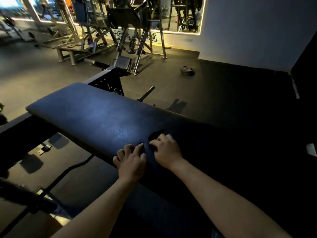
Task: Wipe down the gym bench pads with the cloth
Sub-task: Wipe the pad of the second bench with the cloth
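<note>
The dark blue, faintly shiny pad (pixel 96 115) runs far-left to near-right. On its near part lies a black cloth (pixel 154 135), gripped by the right hand's (pixel 167 150) curled fingers. The left hand's (pixel 131 160) fingers curl just beside it; I cannot tell whether they hold it.

The bench pad (pixel 96 115) looks smooth, faintly glossy leatherette.

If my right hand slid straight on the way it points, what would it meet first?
Past the cloth the right hand grips, only bare bench pad; looks free, though dim.
</note>
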{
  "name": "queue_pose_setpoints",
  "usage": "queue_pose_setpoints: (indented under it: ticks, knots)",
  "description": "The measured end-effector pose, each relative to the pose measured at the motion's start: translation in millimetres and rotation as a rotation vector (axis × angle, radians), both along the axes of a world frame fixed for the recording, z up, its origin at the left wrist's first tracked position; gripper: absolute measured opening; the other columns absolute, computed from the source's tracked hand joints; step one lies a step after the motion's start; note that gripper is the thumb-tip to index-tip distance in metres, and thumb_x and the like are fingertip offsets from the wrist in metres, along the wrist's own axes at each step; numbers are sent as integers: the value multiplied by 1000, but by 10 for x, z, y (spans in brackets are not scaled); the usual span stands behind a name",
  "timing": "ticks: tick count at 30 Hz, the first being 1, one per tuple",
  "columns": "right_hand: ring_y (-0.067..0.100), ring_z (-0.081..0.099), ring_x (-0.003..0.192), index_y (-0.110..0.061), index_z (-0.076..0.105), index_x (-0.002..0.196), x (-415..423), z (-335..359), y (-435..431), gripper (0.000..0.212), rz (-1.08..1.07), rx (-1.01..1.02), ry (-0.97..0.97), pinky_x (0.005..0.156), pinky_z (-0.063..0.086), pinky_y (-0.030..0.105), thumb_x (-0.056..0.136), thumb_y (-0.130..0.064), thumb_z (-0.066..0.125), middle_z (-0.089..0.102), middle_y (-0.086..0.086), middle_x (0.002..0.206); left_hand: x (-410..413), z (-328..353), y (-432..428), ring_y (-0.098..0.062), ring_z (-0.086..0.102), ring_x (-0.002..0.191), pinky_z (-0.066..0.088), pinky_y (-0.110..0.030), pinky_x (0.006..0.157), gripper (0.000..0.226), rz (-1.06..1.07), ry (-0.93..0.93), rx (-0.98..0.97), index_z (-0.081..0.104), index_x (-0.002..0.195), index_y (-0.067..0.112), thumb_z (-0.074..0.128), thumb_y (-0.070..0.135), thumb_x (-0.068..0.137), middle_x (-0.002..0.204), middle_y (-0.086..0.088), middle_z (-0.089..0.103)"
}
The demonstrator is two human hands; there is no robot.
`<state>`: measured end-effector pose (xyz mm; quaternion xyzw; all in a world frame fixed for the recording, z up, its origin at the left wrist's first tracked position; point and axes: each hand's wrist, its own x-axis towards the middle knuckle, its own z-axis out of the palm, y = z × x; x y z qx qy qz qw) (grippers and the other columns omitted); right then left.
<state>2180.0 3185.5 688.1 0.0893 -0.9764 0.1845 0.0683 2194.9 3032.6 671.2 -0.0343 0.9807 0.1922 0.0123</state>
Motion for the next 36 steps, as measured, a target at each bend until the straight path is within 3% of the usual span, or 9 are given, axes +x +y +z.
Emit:
queue_pose_setpoints:
  ticks: [3,6,10,17,20,23,25,32,36]
  knots:
    - [27,47,102,-28,63,124,112,36,-30,33,236,-11,-32,83,44,38,92,-29,53,53,7,115,11,-7,58,-26,27,125,19,-49,105,24,32,10,20,46,119,39,38,39,97,134,1,34]
    - [25,45,101,-28,61,126,-26,37,234,33,257,52,-7,85,44,36,95,-23,52,50,5,115,27,12,102,-25,23,130,18,-49,108,36,21,19,-18,42,134,39,39,39,98,146,2,28]
    - [28,45,109,-30,63,127,-419,31,804,42,84,47,-54,95,45,40,93,-11,46,49,5,120,55,40,141,-22,19,135,13,-49,110,47,-44,23,-60,32,147,49,35,40,101,156,13,24]
    - [32,38,116,-21,60,127,-760,-22,1376,38,-385,-97,-92,99,37,41,97,-9,40,42,10,127,-14,90,220,-21,24,128,17,-42,105,34,-14,40,-68,45,133,43,40,39,99,140,9,36]
    - [33,42,116,-24,59,129,-846,36,1029,37,-204,-157,-57,101,39,41,95,-15,46,45,12,127,-160,125,315,-22,26,132,19,-42,107,37,-38,38,-38,46,136,40,44,41,99,144,4,37]
    - [30,42,115,-28,59,127,-974,23,671,37,-15,-144,-57,99,41,42,93,-18,50,46,9,124,-311,113,417,-21,11,145,15,-44,112,53,-196,-29,-76,25,153,47,41,49,101,164,8,16]
    - [29,40,118,-31,58,130,-1091,-6,639,38,-14,-81,-95,99,40,41,95,-19,47,44,7,127,-416,80,503,-21,7,146,13,-45,113,56,-241,-65,-107,17,155,48,36,51,102,166,10,11]
    - [33,36,120,-18,63,126,-1312,-56,1554,37,-402,-116,-163,106,36,43,98,-13,38,42,10,129,-726,112,705,-21,22,130,19,-40,110,51,-216,-18,-156,31,149,44,40,49,99,143,3,30]
    - [35,41,124,-16,62,126,-1471,-28,1837,33,-593,-106,-361,106,40,42,97,-16,48,42,11,138,-959,102,898,-23,10,141,13,-43,110,54,-290,-75,-127,22,153,46,36,49,101,160,6,17]
